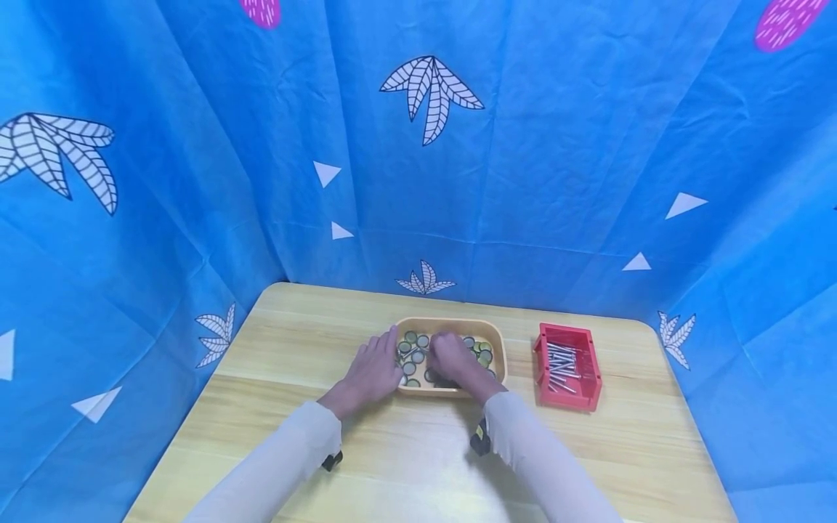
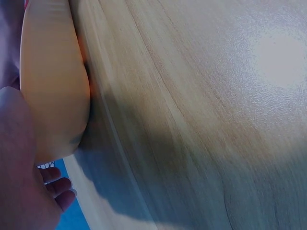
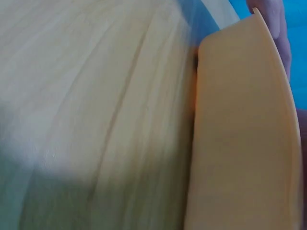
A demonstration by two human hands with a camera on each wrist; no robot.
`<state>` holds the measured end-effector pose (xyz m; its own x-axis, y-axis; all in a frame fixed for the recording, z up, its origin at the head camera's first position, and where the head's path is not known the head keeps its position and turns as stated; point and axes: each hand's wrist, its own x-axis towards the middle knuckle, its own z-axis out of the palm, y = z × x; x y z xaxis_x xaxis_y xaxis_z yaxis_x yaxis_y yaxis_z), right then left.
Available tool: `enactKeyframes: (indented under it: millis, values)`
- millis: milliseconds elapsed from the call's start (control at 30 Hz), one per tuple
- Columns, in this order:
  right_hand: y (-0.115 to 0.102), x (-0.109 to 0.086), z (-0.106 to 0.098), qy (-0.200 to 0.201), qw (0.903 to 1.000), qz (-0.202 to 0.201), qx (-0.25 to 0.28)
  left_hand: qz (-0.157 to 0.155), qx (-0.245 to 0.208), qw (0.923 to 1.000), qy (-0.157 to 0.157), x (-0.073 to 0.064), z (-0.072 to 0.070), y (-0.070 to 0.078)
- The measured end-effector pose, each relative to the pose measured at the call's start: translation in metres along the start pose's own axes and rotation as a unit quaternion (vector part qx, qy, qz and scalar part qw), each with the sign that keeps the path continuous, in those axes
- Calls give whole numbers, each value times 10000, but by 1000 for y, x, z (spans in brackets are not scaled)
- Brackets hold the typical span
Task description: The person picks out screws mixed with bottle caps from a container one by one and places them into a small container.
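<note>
An oblong tan plastic tray (image 1: 451, 391) stands on the table, holding several small round discs (image 1: 408, 368), grey with greenish or yellow rims, perhaps bottle caps. At its left end my left hand (image 1: 374, 370) grips the rim, the thumb on the inner side and the fingers outside. The left wrist view shows those fingers (image 2: 60, 188) beyond the tray's end. My right hand (image 1: 453, 356) reaches down inside the tray among the discs, its fingers bent. Its fingertips are hidden, so I cannot tell whether they pinch anything. The right wrist view shows mostly the tray's outer wall (image 3: 240, 124).
Right of the tray stands a red plastic bin (image 1: 591, 388) with several thin metal rods (image 1: 561, 363) in it. The wood-grain table (image 1: 405, 465) has a blue patterned curtain (image 1: 556, 160) behind it and on both sides.
</note>
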<state>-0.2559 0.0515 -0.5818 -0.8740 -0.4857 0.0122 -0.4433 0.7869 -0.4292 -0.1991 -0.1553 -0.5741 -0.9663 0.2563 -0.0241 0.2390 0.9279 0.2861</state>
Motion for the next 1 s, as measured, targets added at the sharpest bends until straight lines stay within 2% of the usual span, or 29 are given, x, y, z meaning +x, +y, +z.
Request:
enactKeyframes:
  millis: [100, 233, 433, 567, 700, 900, 1000]
  values:
    - [4, -2, -6, 131, 9999, 0, 60, 37, -49, 10000, 28, 0, 0, 0]
    - [8, -5, -16, 118, 9997, -50, 184, 108, -71, 9999, 111, 0, 1, -1]
    - [11, -9, -33, 297, 9975, -619, -168, 90, -124, 9998, 110, -2, 1, -1]
    - [16, -13, -42, 571, 9917, -1032, -504, 67, -54, 9999, 92, -1, 1, 0]
    - [23, -20, -53, 768, 9870, -1247, -668, 46, 2, 10000, 68, -1, 1, 1]
    - [33, -26, -72, 783, 9831, -1473, -751, 46, -25, 10000, 60, -1, 0, 1]
    - [37, -32, -80, 734, 9859, -1362, -639, 45, -8, 10000, 57, -1, 0, 0]
